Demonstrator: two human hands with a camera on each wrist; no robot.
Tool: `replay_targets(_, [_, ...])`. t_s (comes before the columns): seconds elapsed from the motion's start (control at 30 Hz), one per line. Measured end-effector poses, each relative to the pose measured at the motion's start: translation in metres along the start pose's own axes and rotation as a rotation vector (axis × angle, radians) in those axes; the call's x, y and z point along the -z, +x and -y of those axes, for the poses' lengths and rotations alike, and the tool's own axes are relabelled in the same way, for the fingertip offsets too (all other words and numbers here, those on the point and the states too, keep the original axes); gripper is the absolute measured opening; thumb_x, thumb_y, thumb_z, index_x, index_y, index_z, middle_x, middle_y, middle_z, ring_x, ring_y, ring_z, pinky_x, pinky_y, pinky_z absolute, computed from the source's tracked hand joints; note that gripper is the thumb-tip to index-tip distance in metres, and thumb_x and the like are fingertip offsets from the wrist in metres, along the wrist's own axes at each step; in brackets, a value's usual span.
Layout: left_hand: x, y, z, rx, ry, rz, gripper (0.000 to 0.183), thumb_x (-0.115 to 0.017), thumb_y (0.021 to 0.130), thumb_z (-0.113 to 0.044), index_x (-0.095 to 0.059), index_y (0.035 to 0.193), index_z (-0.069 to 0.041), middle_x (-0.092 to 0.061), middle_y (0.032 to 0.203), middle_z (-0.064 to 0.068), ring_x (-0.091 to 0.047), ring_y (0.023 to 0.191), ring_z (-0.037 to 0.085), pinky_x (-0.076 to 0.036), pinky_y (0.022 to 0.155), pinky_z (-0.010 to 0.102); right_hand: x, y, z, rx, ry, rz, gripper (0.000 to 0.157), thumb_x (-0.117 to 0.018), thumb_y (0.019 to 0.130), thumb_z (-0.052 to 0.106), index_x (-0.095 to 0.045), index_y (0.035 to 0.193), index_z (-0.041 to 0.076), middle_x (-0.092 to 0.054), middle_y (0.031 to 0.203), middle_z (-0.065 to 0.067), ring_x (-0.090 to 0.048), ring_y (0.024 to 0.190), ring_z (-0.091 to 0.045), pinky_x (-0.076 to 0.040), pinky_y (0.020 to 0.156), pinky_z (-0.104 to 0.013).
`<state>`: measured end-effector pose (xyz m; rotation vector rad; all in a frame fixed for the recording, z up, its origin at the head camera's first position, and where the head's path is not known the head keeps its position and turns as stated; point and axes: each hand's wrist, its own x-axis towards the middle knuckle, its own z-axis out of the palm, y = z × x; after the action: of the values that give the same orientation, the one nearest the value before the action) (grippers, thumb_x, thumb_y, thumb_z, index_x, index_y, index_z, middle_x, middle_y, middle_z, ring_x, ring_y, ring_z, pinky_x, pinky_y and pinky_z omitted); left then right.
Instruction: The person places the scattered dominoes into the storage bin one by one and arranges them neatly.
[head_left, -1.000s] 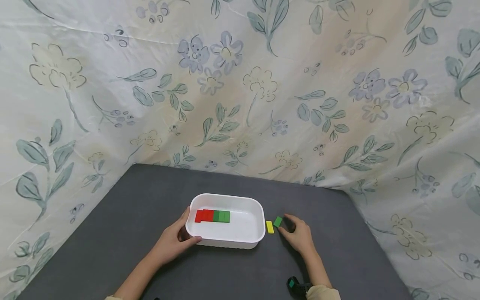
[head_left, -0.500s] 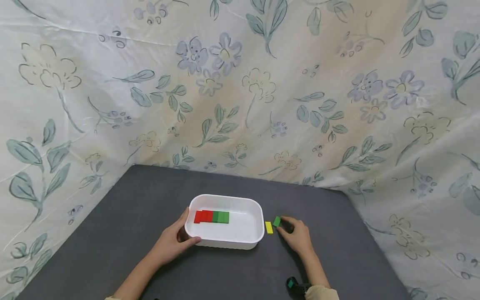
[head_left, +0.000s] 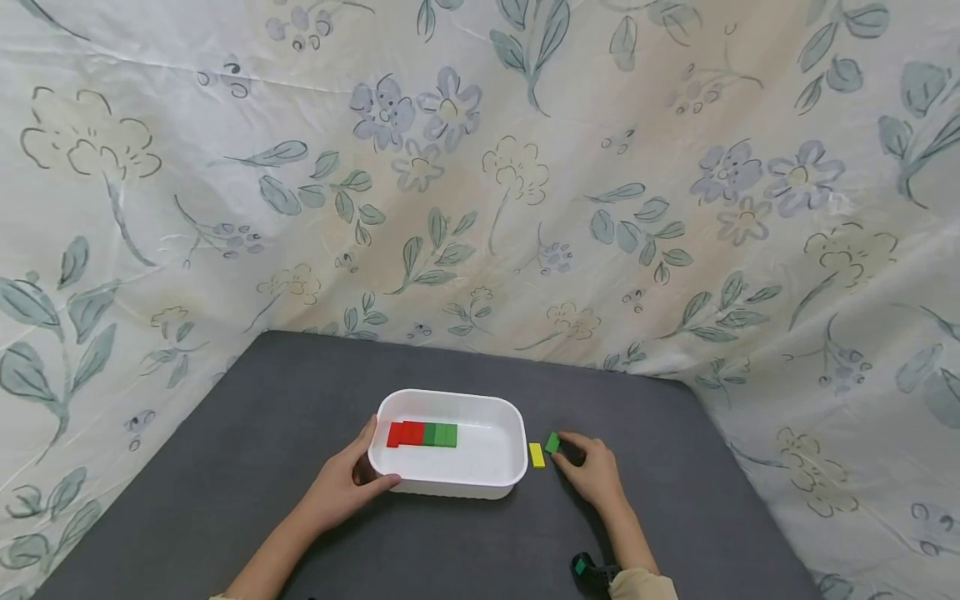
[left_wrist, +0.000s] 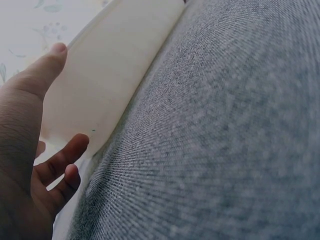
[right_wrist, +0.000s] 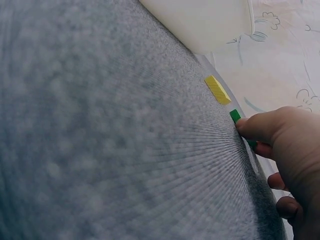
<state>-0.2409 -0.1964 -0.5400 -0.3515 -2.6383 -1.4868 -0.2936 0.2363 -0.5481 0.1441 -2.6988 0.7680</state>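
Note:
At the left end of a white plastic tub (head_left: 480,486), my left hand (head_left: 341,483) grips it, thumb on the front wall and fingers round the end. In the left wrist view the thumb and fingertips lie against the wall of the tub (left_wrist: 107,60). Inside the tub, red blocks (head_left: 406,433) and green blocks (head_left: 440,435) form a row on the left side. My right hand (head_left: 596,475) pinches a small green block (head_left: 552,442) at the table surface, right of the tub. Between that block and the tub lies a yellow block (head_left: 537,455), apart from the fingers.
A dark grey cloth (head_left: 315,392) covers the table. Floral fabric (head_left: 480,208) hangs behind it and along both sides. A black wrist device (head_left: 588,571) sits at my right wrist, near the bottom of the head view.

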Motion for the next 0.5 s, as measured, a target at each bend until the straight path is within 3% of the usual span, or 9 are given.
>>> replay_targets(0.4, [0.0009,-0.0002,-0.0022,0.011,0.005,0.006,0.109,-0.090,0.085,-0.040,-0.026,0.169,-0.011,-0.051,0.157,0.014,-0.053,0.081,0.015,-0.048,0.063,0.022,0.0017,-0.0020,0.0011,0.010,0.008,-0.054,0.036,-0.086,0.090,0.020,-0.079,0.123,0.007,-0.077,0.111,-0.013,-0.054,0.076,-0.015,-0.047,0.070,-0.038])
replay_targets(0.5, [0.0007,0.0004,-0.0022,0.012,0.004,0.006,0.109,-0.090,0.085,-0.040,-0.026,0.169,-0.011,-0.054,0.152,0.014,-0.054,0.081,0.015,-0.048,0.064,0.022,0.0038,-0.0043,0.0016,0.003,0.013,-0.066,0.038,-0.087,0.089,0.021,-0.079,0.125,0.009,-0.077,0.114,-0.013,-0.054,0.078,-0.015,-0.046,0.071,-0.038])
